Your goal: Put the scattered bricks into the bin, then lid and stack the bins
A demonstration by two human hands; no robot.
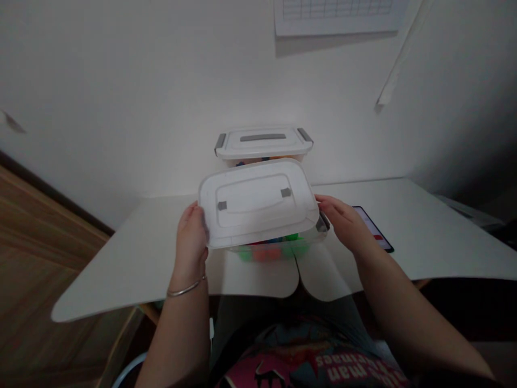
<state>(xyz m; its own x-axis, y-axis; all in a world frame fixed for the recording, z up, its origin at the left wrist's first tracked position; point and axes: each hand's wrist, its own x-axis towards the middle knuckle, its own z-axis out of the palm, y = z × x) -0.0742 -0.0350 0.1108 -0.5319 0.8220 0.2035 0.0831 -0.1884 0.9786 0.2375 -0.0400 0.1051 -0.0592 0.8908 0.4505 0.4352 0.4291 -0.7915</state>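
Observation:
A white plastic lid (258, 205) is held tilted above a clear plastic box (319, 235), its inner side toward me. My left hand (191, 237) is closed on the lid's left edge, and a metal bangle circles that wrist. At the opposite edge, my right hand (341, 218) grips the lid with its fingertips behind the rim. Green, red and blue items show inside the box, partly covered by the lid, so their kind cannot be made out. A grey latch (322, 222) sits by the right end of the box.
Behind, against the wall, stands a second box with a white lid (262, 144), grey handle and side latches. To the right of my right hand lies a phone (377, 231). The white table (133, 258) has a notch in its front edge. A printed sheet (337, 16) hangs above.

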